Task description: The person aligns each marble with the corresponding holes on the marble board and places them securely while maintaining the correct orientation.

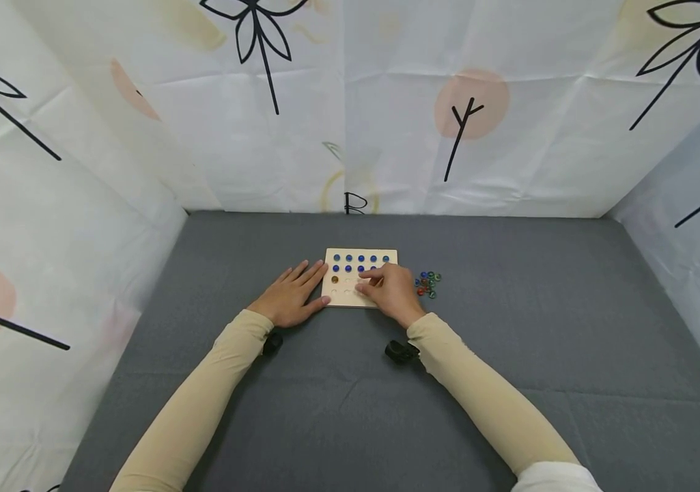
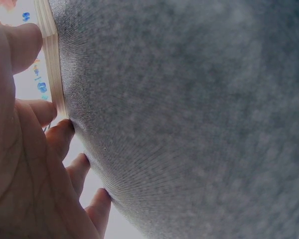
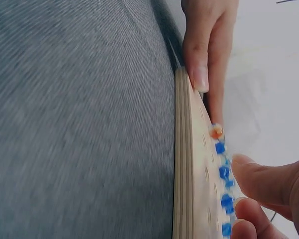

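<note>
A pale wooden board [image 1: 345, 301] with rows of round hollows lies on the grey cloth. Blue marbles [image 1: 348, 258] fill the visible hollows of its two far rows. One amber marble [image 1: 334, 279] sits at the left of the third row. Fingers spread, my left hand [image 1: 291, 295] rests at the board's left side, thumb on its near left corner. Over the right part of the board is my right hand [image 1: 391, 290], its thumb and forefinger apart. In the right wrist view, no marble shows between that hand's fingertips [image 3: 241, 203]. The hand hides several hollows.
A loose cluster of green, red and blue marbles [image 1: 428, 282] lies on the cloth just right of the board. Grey cloth [image 1: 350, 410] covers the table. Patterned white fabric [image 1: 386, 150] hangs behind and at both sides.
</note>
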The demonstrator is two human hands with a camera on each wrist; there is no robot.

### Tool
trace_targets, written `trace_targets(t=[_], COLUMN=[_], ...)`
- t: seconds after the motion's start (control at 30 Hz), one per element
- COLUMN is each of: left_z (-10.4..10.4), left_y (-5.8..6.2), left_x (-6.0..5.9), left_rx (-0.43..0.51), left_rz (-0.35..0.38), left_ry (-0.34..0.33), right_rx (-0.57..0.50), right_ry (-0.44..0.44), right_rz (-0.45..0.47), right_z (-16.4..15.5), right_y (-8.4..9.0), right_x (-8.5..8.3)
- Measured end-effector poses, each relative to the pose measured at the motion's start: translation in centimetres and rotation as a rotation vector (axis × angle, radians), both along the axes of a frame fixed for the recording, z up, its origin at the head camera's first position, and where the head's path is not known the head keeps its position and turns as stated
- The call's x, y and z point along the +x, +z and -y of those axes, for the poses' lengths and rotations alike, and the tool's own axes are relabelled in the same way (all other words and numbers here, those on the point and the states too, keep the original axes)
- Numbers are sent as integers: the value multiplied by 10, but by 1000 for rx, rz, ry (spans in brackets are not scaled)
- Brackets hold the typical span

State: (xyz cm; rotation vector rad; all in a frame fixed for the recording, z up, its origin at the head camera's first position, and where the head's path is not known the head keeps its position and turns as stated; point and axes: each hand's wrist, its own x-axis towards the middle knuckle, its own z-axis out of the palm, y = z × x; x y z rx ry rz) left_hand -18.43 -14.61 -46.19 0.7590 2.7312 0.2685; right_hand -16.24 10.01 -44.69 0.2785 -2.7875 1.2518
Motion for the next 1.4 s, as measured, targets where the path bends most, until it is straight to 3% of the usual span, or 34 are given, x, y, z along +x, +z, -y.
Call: trace_targets(t=[0.33, 0.7, 1.1, 1.4], left_z=[1, 3, 2, 0], left_y=[-1, -1, 2, 5], left_x=[0, 1, 2, 3], left_rx=[22, 44, 28, 22], left_rz=[-5, -28, -4, -8], left_ry=[-2, -20, -7, -12], right_rx=[-6, 2, 53, 82], right_ry=[7, -61, -116, -104], right_rz=[-91, -81, -65, -65], right_z=[-27, -63, -104, -122], right_y=[2, 6, 3, -1], right_x=[11, 18, 27, 32])
